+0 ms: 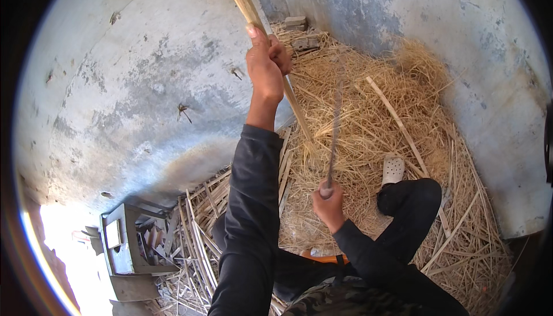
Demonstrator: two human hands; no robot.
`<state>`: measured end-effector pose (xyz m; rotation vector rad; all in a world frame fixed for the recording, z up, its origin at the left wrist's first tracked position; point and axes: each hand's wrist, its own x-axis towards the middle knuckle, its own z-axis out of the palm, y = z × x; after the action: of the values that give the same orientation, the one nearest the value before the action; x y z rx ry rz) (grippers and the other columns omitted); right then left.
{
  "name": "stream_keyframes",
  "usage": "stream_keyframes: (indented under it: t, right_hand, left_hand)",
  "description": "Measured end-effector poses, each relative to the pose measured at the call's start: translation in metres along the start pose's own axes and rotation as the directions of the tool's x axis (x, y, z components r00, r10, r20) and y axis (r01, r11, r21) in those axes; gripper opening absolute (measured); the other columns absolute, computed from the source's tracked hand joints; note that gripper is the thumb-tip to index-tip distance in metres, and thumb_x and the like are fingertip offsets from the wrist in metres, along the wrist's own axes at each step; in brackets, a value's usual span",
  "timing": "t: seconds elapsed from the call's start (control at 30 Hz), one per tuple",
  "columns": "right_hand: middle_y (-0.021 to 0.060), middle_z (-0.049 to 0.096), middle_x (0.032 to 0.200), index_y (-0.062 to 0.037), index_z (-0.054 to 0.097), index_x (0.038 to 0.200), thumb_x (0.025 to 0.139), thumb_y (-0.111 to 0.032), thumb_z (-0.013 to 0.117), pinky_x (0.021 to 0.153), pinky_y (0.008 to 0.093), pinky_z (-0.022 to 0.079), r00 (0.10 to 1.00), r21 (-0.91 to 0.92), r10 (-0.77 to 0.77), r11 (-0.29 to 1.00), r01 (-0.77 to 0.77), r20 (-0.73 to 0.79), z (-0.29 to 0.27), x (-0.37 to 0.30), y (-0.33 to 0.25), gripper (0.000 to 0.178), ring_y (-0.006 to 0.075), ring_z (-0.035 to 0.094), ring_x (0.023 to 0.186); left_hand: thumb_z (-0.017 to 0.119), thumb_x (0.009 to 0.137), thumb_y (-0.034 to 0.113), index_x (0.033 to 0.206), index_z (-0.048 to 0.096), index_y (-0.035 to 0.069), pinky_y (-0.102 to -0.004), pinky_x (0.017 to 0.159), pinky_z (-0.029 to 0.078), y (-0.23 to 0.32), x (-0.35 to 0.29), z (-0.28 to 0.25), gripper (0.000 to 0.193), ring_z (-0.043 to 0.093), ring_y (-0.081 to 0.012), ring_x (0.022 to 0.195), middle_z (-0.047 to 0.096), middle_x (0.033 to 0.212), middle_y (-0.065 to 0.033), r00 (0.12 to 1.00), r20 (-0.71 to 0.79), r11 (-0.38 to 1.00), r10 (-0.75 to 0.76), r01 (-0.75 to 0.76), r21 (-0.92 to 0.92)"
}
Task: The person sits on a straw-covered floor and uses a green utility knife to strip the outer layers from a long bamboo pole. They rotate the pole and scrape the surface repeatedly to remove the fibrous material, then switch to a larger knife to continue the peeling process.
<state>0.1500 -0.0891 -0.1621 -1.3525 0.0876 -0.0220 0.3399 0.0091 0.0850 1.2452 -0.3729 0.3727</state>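
The bamboo pole (253, 16) is gripped firmly by the left hand (264, 63) above the straw heap (368, 120), while a blurred blade (334, 132) is clasped by the right hand (328, 206) beside it, so strokes are judged best directed away from the white shoe (393, 170).

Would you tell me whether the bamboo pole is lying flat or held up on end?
Held up, tilted: the left hand grips the bamboo pole, whose lower end rests in the shavings.

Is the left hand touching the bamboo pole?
Touching. The head view shows the left hand wrapped around the bamboo pole, fingers closed on its shaft.
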Motion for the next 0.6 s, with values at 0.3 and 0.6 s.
stream_keyframes:
  t: [0.3,0.6]
  right_hand:
    - [0.0023,0.047,0.055,-0.0068,0.049,0.072,0.077,-0.003,0.054,0.044,0.0344,0.041,0.685,0.105,0.601,0.716,-0.69,0.412,-0.052,-0.007,0.031,0.008,0.0147,0.044,0.04]
    - [-0.0018,0.036,0.048,-0.009,0.043,0.084,0.081,-0.005,0.047,0.038,0.0296,0.036,0.574,0.578,0.071,-0.056,-0.814,0.816,-0.051,0.002,-0.06,0.006,0.0098,0.037,0.034]
  left_hand:
    - [0.023,0.093,0.067,0.063,0.029,0.016,-0.0268,0.044,0.015,0.003,0.0,-0.014,0.06,0.015,-0.0086,0.046,0.017,0.054,0.0067,0.999,-0.001,0.984,-0.032,0.032,-0.174]
    - [0.029,0.094,0.063,0.061,0.029,0.017,-0.026,0.045,0.015,-0.008,0.0,0.017,0.057,0.014,-0.0076,0.046,0.019,0.053,0.0075,0.997,0.059,0.99,-0.042,0.05,-0.132]
